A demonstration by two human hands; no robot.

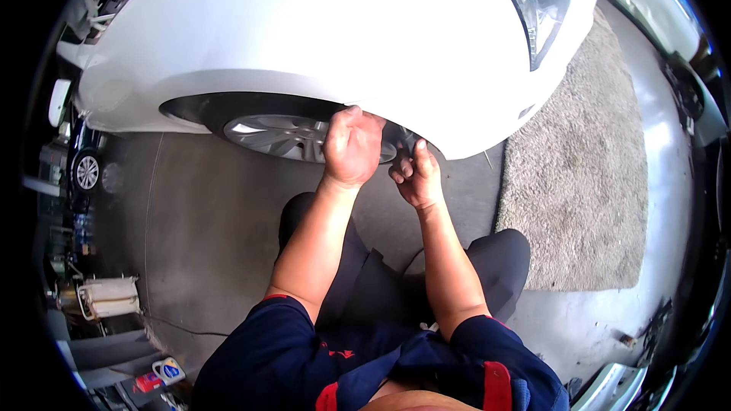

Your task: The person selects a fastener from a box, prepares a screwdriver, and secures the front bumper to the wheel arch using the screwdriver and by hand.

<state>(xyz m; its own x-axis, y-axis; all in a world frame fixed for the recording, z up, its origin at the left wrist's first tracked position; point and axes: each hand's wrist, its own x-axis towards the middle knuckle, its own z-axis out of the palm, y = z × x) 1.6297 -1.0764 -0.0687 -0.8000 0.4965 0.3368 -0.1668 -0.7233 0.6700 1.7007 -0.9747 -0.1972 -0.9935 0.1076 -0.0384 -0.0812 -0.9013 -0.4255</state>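
Left hand (354, 151) is up at the wheel-arch edge of the white fender (304, 38), thumb by the lip; its fingertips are hidden, so I can't tell if it's gripping. Right hand (419, 176) sits just to the right at the arch's front end, fingers curled in narrow next to something dark, can't tell if it's actually pinching it. The silver wheel (282, 135) is behind and left of them, headlight (544, 7) far right, shaggy gray rug (579, 183) on the floor (228, 221) to the right.

If you're working that lip, I'd keep one hand steadying it while the other feels along in short bits. Go easy, edges like that can be sharp, and yanking could probably mark the paint.
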